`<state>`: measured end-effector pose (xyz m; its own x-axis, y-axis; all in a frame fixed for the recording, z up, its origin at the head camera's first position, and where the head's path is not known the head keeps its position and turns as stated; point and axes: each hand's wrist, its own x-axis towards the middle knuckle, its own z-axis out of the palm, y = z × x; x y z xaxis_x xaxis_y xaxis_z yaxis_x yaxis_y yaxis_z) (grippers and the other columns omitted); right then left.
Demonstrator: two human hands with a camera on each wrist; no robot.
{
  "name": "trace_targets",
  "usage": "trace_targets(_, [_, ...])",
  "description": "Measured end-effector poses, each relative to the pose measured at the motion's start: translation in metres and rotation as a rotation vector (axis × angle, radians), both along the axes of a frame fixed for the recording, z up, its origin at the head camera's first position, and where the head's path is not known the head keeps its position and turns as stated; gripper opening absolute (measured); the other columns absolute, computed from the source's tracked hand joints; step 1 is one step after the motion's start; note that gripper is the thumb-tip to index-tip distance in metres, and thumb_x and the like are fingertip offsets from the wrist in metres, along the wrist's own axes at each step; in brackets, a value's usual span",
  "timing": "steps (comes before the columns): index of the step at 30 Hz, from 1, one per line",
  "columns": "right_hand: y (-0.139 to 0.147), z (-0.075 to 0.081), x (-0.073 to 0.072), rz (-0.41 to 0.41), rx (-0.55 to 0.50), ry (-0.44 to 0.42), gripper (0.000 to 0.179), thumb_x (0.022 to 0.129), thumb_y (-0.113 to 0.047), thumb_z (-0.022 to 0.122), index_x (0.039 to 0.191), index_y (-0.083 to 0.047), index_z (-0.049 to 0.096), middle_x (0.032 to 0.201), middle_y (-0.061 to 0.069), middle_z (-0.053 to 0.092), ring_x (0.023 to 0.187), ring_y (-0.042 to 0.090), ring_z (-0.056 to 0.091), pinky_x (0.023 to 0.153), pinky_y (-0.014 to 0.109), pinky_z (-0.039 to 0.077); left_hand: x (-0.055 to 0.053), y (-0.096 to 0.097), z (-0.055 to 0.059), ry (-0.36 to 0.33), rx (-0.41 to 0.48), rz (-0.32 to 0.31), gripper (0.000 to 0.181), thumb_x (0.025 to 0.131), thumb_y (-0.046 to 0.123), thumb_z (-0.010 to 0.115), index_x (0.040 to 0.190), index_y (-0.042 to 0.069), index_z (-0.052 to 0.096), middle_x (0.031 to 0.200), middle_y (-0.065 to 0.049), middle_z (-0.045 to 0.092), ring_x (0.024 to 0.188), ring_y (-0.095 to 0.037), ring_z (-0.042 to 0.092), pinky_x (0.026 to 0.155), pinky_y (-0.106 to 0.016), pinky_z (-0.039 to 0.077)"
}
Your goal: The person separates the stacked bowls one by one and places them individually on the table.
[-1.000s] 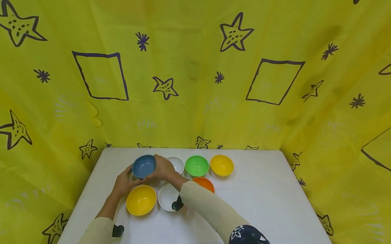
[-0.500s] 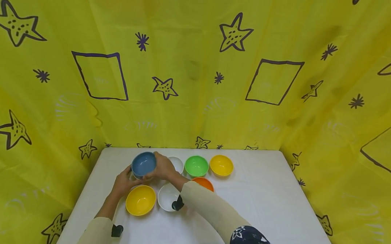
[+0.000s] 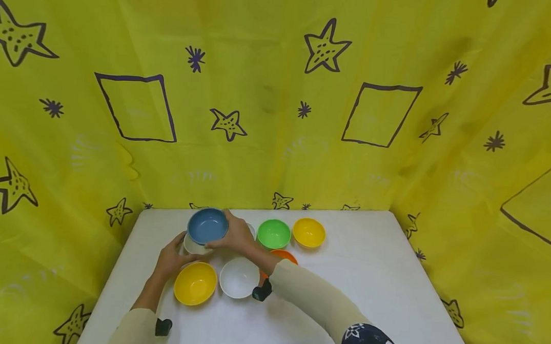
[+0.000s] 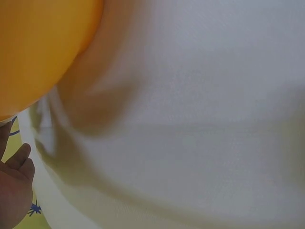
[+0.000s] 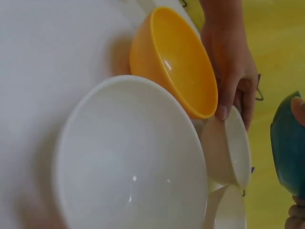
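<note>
My right hand (image 3: 236, 236) grips a blue bowl (image 3: 207, 226) by its side, raised above a cream-white bowl (image 3: 192, 246) at the back left of the table. In the right wrist view a gap shows between the blue bowl (image 5: 288, 145) and the cream-white bowl (image 5: 219, 145). My left hand (image 3: 169, 258) holds the cream-white bowl, thumb at its near rim and fingers round its left side. Just in front of that hand sits a yellow bowl (image 3: 195, 284), with a larger white bowl (image 3: 239, 278) to its right.
Along the back stand a green bowl (image 3: 274, 234) and a second yellow bowl (image 3: 309, 232). My right forearm partly covers an orange bowl (image 3: 284, 254) and another white bowl (image 3: 252, 231). A yellow patterned curtain (image 3: 257, 171) encloses the white table (image 3: 367, 289).
My right hand has lifted the blue bowl up out of the cream-white bowl, which now shows beneath it. My left hand has stayed almost in place.
</note>
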<state>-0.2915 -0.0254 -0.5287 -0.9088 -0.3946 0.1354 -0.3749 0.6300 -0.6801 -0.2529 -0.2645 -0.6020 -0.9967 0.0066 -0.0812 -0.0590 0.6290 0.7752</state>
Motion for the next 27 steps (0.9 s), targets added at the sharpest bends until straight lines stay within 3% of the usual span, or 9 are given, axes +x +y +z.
trace_targets(6, [0.032,0.005,0.021,-0.011,-0.169,-0.004,0.1,0.069,-0.033,0.101,0.152,-0.009,0.05,0.139,0.01,0.066,0.122,0.025,0.066,0.101,0.038,0.056,0.001,0.0,0.001,0.027,-0.002,0.0,0.093,0.086,0.022,0.09,0.158,-0.002,0.037,0.158,-0.032,0.042,0.143,-0.055,0.04,0.12,-0.068,0.028])
trace_targets(10, [0.057,0.006,0.04,-0.041,-0.281,-0.027,0.097,0.068,-0.027,0.102,0.15,-0.011,0.052,0.139,0.008,0.066,0.122,0.026,0.064,0.103,0.044,0.055,0.0,0.0,0.003,0.012,-0.022,-0.008,0.095,0.086,0.027,0.09,0.159,-0.004,0.036,0.159,-0.032,0.04,0.145,-0.055,0.037,0.12,-0.068,0.027])
trace_targets(15, [0.093,0.011,0.06,-0.136,-0.319,-0.054,0.101,0.07,-0.029,0.101,0.153,-0.005,0.049,0.146,0.013,0.06,0.13,0.033,0.057,0.107,0.054,0.051,-0.001,-0.002,0.004,0.017,-0.049,-0.012,0.1,0.084,0.033,0.091,0.158,-0.005,0.036,0.159,-0.033,0.039,0.145,-0.056,0.035,0.119,-0.069,0.028])
trace_targets(19, [0.126,0.012,0.073,-0.213,-0.358,-0.067,0.101,0.072,-0.025,0.1,0.155,-0.004,0.047,0.15,0.014,0.057,0.134,0.037,0.054,0.11,0.059,0.049,0.001,-0.001,0.004,0.018,-0.05,-0.01,0.098,0.085,0.028,0.091,0.158,-0.006,0.035,0.159,-0.034,0.038,0.146,-0.056,0.034,0.12,-0.068,0.027])
trace_targets(27, [0.193,-0.008,0.103,-0.403,-0.333,-0.017,0.108,0.069,-0.023,0.101,0.155,0.006,0.043,0.148,0.025,0.057,0.136,0.047,0.052,0.11,0.067,0.043,0.003,0.001,0.006,-0.009,-0.053,-0.015,0.097,0.087,0.027,0.09,0.159,-0.006,0.034,0.16,-0.033,0.037,0.147,-0.055,0.032,0.12,-0.068,0.026])
